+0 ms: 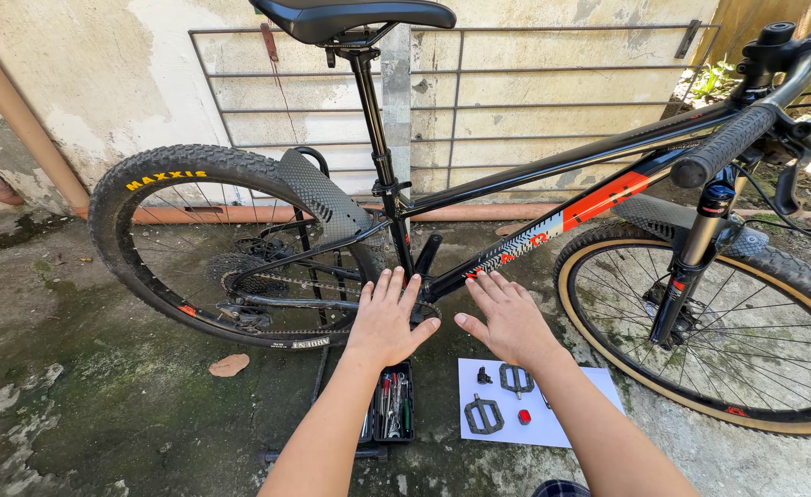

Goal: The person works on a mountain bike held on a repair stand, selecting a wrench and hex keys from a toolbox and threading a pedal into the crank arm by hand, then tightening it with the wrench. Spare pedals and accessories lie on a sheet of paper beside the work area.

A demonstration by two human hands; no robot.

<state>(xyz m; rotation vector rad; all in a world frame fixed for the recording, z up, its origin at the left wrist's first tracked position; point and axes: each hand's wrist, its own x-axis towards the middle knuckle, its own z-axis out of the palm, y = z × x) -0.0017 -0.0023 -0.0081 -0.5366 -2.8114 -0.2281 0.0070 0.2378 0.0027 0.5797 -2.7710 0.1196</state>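
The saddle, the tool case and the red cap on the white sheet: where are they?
saddle (355, 17), head view, top surface.
tool case (392, 405), head view, tools inside.
red cap (524, 417), head view, its middle.

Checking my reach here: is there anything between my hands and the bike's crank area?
Nothing visible does. The left hand and right hand are spread open right in front of the frame's bottom bracket. The tool case and pedals lie lower, on the ground.

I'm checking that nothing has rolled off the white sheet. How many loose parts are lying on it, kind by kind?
Flat grey pedals: 2
Small dark part: 1
Small red part: 1
Total: 4, all on the white sheet. The right hand hovers above it; the arm may hide a little more.
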